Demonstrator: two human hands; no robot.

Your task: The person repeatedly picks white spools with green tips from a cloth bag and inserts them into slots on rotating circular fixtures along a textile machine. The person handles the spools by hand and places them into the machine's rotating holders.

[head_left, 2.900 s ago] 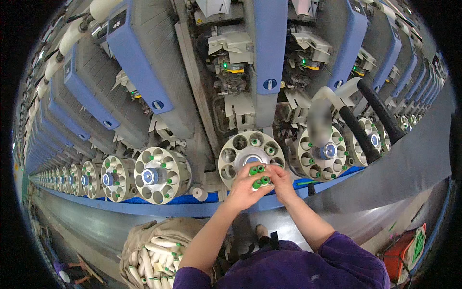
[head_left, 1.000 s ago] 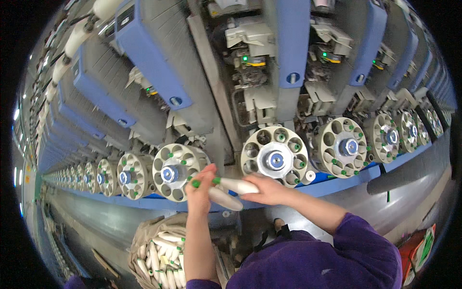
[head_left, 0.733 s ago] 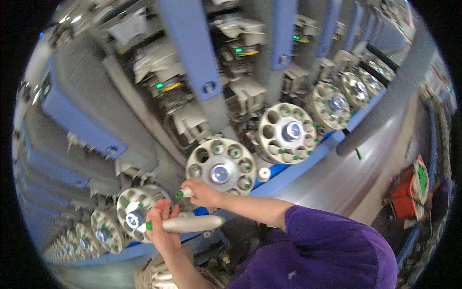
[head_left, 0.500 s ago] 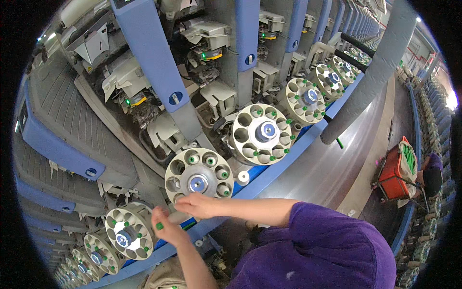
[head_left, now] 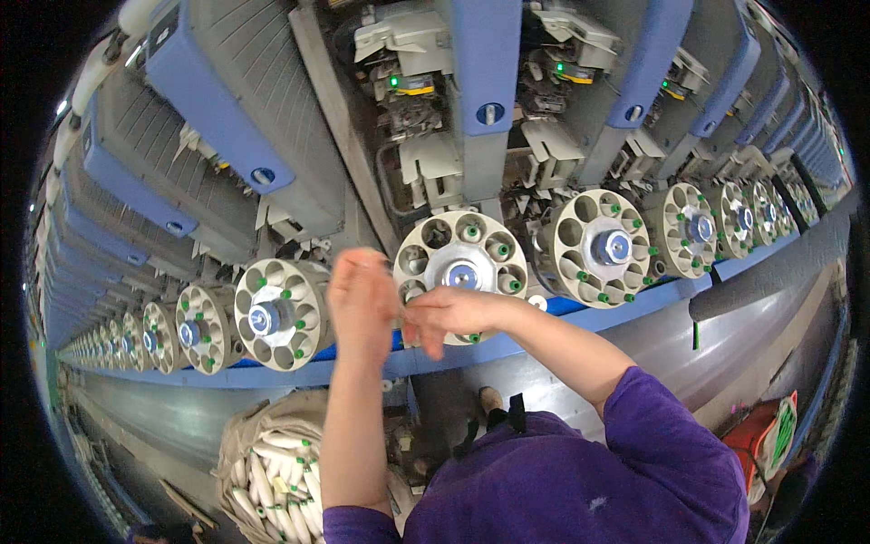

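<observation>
My left hand [head_left: 361,304] is raised beside a round cream bobbin magazine [head_left: 487,257], on its left side. Motion smears its fingers, and whether anything is in them cannot be made out. My right hand [head_left: 450,311] reaches across the magazine's lower left edge, with blurred fingers pointing left and down near the left hand. Several pockets of this magazine hold green-tipped bobbins [head_left: 499,249]; some at its upper left look empty. My right hand and wrist hide part of its lower pockets. A blue hub [head_left: 463,276] sits at its middle.
Similar magazines stand in a row, one to the right [head_left: 569,238] and one to the left [head_left: 256,283], along a blue rail [head_left: 598,317]. Blue and grey machine columns [head_left: 489,63] rise behind. A cloth bag [head_left: 234,435] of white green-tipped bobbins lies below left; a red crate [head_left: 745,444] is lower right.
My view has swung left, bringing the bobbin bag into sight. My left hand has risen and turned upward; the green tip seen at it before no longer shows. My right hand stays near the magazine.
</observation>
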